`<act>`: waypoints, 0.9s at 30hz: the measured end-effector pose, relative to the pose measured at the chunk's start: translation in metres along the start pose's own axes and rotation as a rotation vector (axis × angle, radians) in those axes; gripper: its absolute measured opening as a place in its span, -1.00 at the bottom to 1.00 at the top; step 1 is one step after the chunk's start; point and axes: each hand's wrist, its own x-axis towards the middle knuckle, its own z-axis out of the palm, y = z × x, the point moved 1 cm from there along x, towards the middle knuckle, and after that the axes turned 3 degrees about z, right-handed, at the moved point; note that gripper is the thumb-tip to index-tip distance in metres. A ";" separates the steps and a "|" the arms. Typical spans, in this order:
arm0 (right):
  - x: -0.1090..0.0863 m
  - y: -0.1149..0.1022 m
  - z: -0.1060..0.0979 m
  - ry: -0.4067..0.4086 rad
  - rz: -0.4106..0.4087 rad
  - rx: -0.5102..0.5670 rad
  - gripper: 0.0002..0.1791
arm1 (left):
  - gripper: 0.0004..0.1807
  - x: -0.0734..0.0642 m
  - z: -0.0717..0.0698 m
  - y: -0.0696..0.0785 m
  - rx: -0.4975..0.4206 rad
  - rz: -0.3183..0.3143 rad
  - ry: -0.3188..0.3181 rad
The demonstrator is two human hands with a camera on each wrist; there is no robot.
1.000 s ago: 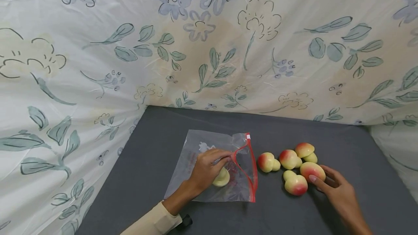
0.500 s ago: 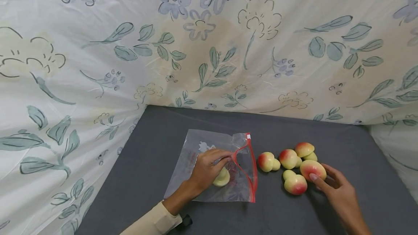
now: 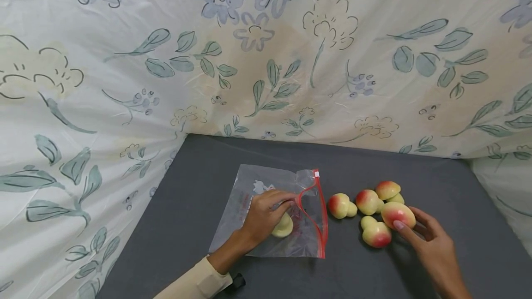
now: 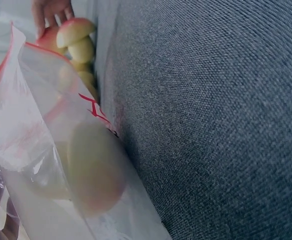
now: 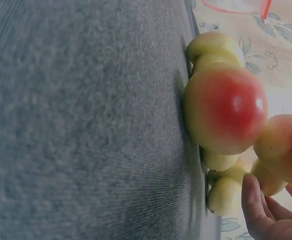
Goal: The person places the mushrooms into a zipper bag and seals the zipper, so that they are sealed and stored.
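Note:
My left hand (image 3: 263,213) pinches the upper layer of a clear zip bag (image 3: 234,211) by its red-edged mouth, which gapes to the right. Inside the bag lies a pale toy mushroom (image 3: 283,230), partly hidden by that hand; in the left wrist view it shows blurred through the plastic. My right hand (image 3: 436,246) holds another toy mushroom (image 3: 396,214) by its red-and-yellow cap, thumb on the near side and fingers behind. Close to it sit several similar mushrooms (image 3: 377,235), and one mushroom (image 3: 338,206) rests nearest the bag's mouth.
A dark grey cloth surface (image 3: 199,170) lies under everything. Flower-patterned fabric (image 3: 282,82) rises at the back and both sides. Near my left sleeve (image 3: 199,280) a small black object (image 3: 238,282) shows. The bag's white slider (image 3: 317,174) is at its far corner.
My right hand has raised and tilted its mushroom very slightly. The left hand, the bag and the other mushrooms stay practically where they were.

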 end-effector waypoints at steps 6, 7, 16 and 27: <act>-0.006 -0.001 0.002 0.001 -0.075 0.012 -0.13 | -0.66 0.000 0.000 0.000 -0.008 0.002 -0.006; -0.008 -0.001 0.002 0.002 -0.089 0.017 -0.14 | -0.67 0.000 0.000 0.000 -0.008 0.001 -0.006; -0.016 -0.006 0.008 -0.001 -0.170 0.042 -0.22 | -0.67 0.000 0.001 0.000 -0.005 -0.010 -0.010; -0.022 -0.014 0.013 -0.037 -0.220 0.045 -0.24 | -0.69 0.000 0.000 0.002 0.001 -0.034 -0.014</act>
